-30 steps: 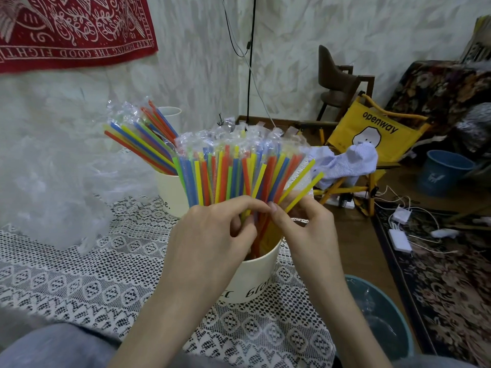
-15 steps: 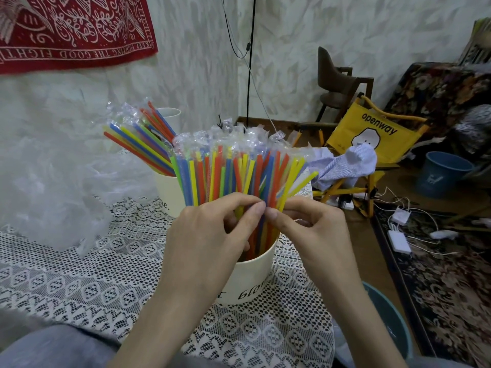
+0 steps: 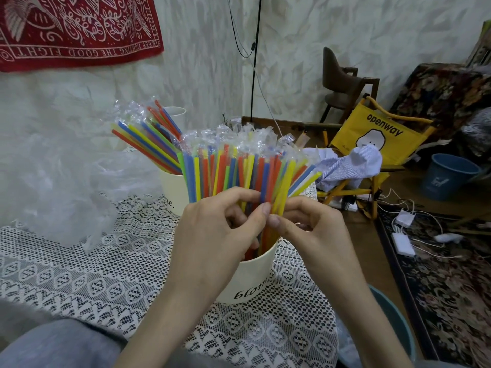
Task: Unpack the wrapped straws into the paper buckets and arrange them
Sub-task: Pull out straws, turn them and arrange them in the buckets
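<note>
A cream paper bucket [image 3: 247, 280] with black lettering stands on the lace-covered table, packed with wrapped straws [image 3: 239, 171] in red, blue, yellow and green that fan upward. My left hand [image 3: 215, 235] curls round the left part of the bundle, just above the rim. My right hand [image 3: 310, 229] pinches yellow straws on the bundle's right side, thumb tip meeting my left thumb. Behind it, a second cream bucket [image 3: 172, 187] holds more wrapped straws [image 3: 148, 136] leaning left.
A heap of clear plastic wrapping [image 3: 53, 187] lies on the lace tablecloth [image 3: 79, 274] at the left. A teal bin [image 3: 393, 322] sits below the table's right edge. A yellow folding chair [image 3: 372, 139], blue bucket [image 3: 449, 176] and chargers with cables crowd the floor.
Both hands have drawn the fanned straws closer together into a tighter, more upright bundle; the yellow straws that splayed right now stand nearer the rest.
</note>
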